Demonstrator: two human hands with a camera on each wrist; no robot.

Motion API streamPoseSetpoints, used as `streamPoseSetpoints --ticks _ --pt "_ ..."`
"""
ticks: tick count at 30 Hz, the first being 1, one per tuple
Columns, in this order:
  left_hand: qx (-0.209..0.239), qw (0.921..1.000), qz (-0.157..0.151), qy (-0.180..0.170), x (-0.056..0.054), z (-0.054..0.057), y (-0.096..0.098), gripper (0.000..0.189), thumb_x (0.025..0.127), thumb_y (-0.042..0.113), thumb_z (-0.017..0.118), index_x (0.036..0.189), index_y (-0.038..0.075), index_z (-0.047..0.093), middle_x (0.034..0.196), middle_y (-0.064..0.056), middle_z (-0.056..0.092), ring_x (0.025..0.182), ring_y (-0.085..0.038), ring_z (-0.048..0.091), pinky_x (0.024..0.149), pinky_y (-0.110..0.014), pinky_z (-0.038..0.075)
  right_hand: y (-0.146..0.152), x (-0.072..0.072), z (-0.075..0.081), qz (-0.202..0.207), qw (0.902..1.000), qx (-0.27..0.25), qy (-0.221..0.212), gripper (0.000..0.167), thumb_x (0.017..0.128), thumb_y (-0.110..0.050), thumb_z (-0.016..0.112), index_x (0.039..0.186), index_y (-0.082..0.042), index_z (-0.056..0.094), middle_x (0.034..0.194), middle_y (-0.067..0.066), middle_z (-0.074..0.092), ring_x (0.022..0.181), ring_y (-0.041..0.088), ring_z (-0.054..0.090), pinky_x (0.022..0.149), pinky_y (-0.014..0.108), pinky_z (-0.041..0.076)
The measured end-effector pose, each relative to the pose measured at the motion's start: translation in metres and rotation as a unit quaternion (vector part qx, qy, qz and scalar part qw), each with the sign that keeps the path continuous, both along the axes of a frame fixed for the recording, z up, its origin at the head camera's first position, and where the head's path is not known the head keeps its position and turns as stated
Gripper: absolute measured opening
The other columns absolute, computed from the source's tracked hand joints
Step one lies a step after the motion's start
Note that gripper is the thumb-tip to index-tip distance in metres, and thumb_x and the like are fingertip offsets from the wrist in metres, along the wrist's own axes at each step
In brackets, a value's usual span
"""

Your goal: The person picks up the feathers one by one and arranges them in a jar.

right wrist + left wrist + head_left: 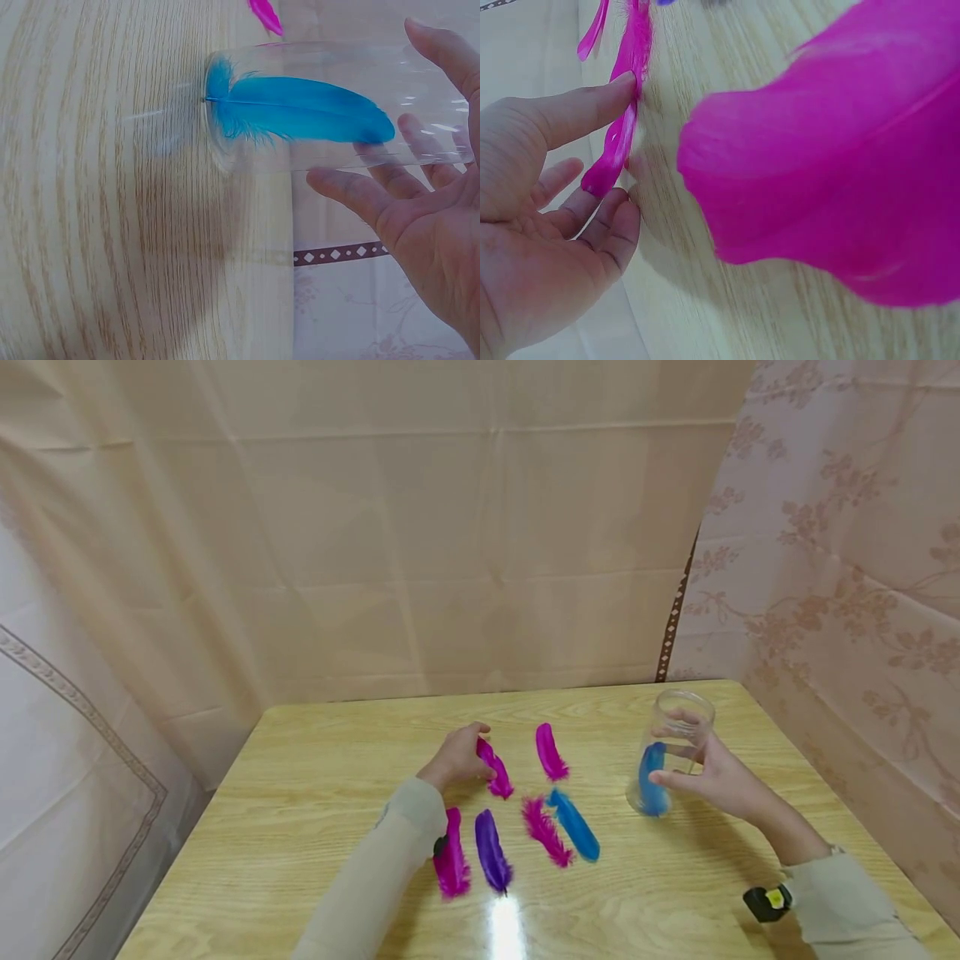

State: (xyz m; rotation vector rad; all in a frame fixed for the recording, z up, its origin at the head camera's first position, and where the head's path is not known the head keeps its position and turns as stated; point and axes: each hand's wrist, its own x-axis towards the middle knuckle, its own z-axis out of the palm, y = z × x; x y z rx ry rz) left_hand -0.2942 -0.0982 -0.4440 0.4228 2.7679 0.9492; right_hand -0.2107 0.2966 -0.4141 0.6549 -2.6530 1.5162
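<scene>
My left hand (459, 758) is at a magenta feather (496, 770) on the left half of the table; in the left wrist view the thumb lies on the feather's side and the fingertips curl at its rounded end. My right hand (723, 777) grips a tall clear glass container (688, 700), thumb on one side and fingers round the other. Inside the glass stands a blue feather (307, 109), its fluffy quill end at the bottom. Close under the left wrist lies another magenta feather (452, 856), which looms large in the left wrist view.
On the wooden table (337, 752) also lie a purple feather (492, 852), a fluffy magenta feather (547, 832), a blue feather (576, 827) and a farther magenta feather (551, 752). Beige curtain (450, 568) hangs behind the table, with a floral curtain (847, 568) on the right.
</scene>
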Motion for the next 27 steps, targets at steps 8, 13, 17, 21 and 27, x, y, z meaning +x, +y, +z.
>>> streamPoseSetpoints --ticks 8,13,17,21,27 --pt "0.038 0.9992 0.004 -0.014 0.0001 -0.0017 0.0011 0.079 0.075 0.0 0.089 0.144 0.002 0.05 0.128 -0.015 0.062 0.11 -0.028 0.06 0.103 -0.042 0.048 0.0 0.0008 0.0012 -0.001 1.0 0.002 -0.003 0.086 0.093 -0.009 0.075 0.153 -0.013 0.014 0.148 0.029 0.042 0.126 0.061 0.046 0.095 0.08 0.035" --pt "0.046 0.9988 0.005 -0.013 0.0014 -0.0011 0.0016 0.077 0.074 -0.001 0.088 0.142 0.002 0.051 0.129 -0.016 0.061 0.11 -0.029 0.06 0.103 -0.042 0.049 0.0003 0.001 0.0002 0.001 1.0 -0.003 -0.004 0.085 0.093 -0.008 0.075 0.152 -0.013 0.014 0.148 0.029 0.042 0.126 0.06 0.046 0.096 0.081 0.032" --pt "0.049 0.9988 0.002 -0.011 0.002 -0.0004 0.0017 0.076 0.074 -0.004 0.087 0.141 0.002 0.052 0.127 -0.016 0.062 0.109 -0.029 0.06 0.102 -0.042 0.049 0.0005 0.0006 -0.0008 0.002 1.0 -0.004 -0.002 0.086 0.093 -0.007 0.075 0.153 -0.013 0.014 0.147 0.03 0.042 0.126 0.06 0.047 0.096 0.081 0.032" --pt "0.052 0.9986 0.001 -0.012 0.0026 -0.0003 0.0018 0.075 0.074 -0.005 0.087 0.141 0.002 0.053 0.125 -0.015 0.062 0.106 -0.028 0.06 0.101 -0.042 0.049 0.0004 0.0004 -0.0011 0.004 1.0 -0.005 -0.003 0.086 0.093 -0.008 0.075 0.153 -0.014 0.014 0.148 0.03 0.042 0.126 0.061 0.047 0.095 0.08 0.034" --pt "0.06 0.9981 -0.002 -0.012 0.0024 -0.0011 0.0035 0.073 0.075 -0.006 0.086 0.14 0.003 0.054 0.125 -0.014 0.063 0.105 -0.026 0.061 0.098 -0.041 0.051 0.0006 0.0014 -0.0001 0.005 1.0 -0.006 -0.002 0.085 0.093 -0.007 0.075 0.152 -0.013 0.013 0.148 0.029 0.042 0.126 0.06 0.046 0.095 0.08 0.035"
